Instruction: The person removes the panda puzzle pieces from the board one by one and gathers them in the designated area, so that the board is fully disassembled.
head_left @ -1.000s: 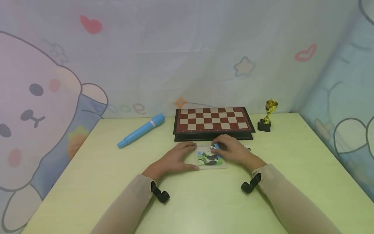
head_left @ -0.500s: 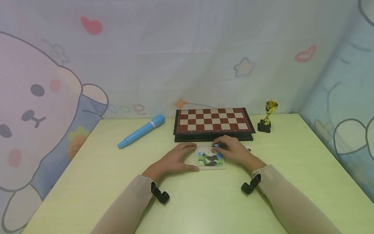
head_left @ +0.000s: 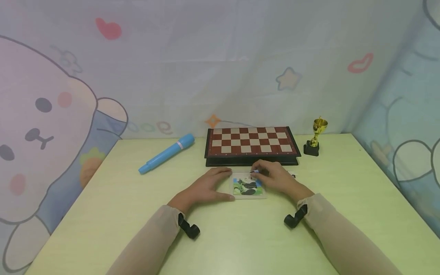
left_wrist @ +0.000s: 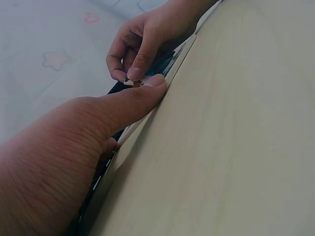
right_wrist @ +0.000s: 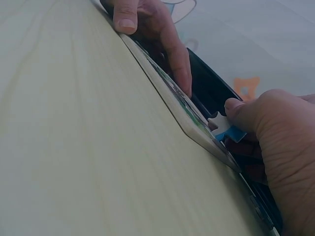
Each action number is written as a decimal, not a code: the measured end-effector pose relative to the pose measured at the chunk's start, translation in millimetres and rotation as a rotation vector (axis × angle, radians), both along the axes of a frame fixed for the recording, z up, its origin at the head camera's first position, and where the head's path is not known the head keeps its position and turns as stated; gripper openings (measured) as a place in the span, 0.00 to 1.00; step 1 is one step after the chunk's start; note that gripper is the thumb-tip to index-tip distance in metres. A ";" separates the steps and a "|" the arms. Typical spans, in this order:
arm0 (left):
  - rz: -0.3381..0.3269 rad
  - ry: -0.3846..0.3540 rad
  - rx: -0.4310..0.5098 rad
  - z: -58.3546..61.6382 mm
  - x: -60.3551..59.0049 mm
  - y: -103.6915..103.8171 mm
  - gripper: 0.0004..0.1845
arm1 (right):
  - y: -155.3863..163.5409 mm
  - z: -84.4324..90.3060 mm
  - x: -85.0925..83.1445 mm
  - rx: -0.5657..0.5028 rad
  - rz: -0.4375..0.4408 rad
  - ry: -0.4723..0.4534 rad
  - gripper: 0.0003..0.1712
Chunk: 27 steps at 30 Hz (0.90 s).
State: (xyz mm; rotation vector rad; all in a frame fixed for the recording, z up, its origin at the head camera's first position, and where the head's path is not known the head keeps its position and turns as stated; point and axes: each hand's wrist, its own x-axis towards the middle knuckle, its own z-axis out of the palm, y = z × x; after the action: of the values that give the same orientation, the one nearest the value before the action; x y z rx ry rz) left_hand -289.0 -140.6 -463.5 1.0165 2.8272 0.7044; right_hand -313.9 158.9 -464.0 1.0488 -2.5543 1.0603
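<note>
Small blue jigsaw piece [right_wrist: 225,129] pinched in my right hand [head_left: 275,178]; left hand [head_left: 206,187] fingers straight, steadying panda puzzle tray [head_left: 248,186], centre of pale green table [head_left: 113,198].

Camera set: one head view, two wrist views, all trained on the puzzle tray.

Head view: high and set back, facing 12 o'clock and down across the tabletop [head_left: 103,214], chessboard [head_left: 251,142] at the far edge, puzzle tray [head_left: 248,187] at centre. Left wrist view: very near, skimming low along the tabletop [left_wrist: 236,123] from behind the left hand [left_wrist: 64,162], facing about 1 o'clock toward the right hand [left_wrist: 147,34]. Right wrist view: equally near and low, from behind the right hand [right_wrist: 280,142], facing about 11 o'clock toward the left hand [right_wrist: 152,24]. Shared by all three: the puzzle tray [right_wrist: 187,118], both hands, and the surrounding tabletop.
</note>
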 end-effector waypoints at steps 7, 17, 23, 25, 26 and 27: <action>-0.006 0.004 0.003 -0.5 -0.5 0.2 0.51 | 0.9 -0.6 0.0 -0.011 0.001 -0.013 0.05; -0.007 -0.004 0.005 -1.6 0.4 0.7 0.52 | 11.7 0.1 5.3 -0.079 -0.016 0.018 0.06; -0.001 -0.011 0.000 -0.1 0.8 -1.0 0.52 | 38.9 0.6 8.8 -0.110 -0.092 0.000 0.06; 0.001 -0.012 0.000 -0.4 1.0 -1.0 0.52 | 52.7 0.1 10.0 -0.124 -0.133 -0.005 0.06; 0.002 -0.013 0.000 -0.5 1.1 -0.9 0.52 | 60.5 -0.6 10.5 -0.130 -0.154 -0.008 0.06; 0.003 -0.014 0.002 -0.6 1.4 -0.7 0.52 | 68.5 -1.5 11.1 -0.136 -0.177 -0.011 0.05</action>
State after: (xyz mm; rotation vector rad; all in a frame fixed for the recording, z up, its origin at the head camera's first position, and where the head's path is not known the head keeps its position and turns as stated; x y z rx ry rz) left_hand -287.7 -141.3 -464.1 1.0038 2.8170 0.7117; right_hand -302.8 227.5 -465.5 0.7703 -2.4881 1.1745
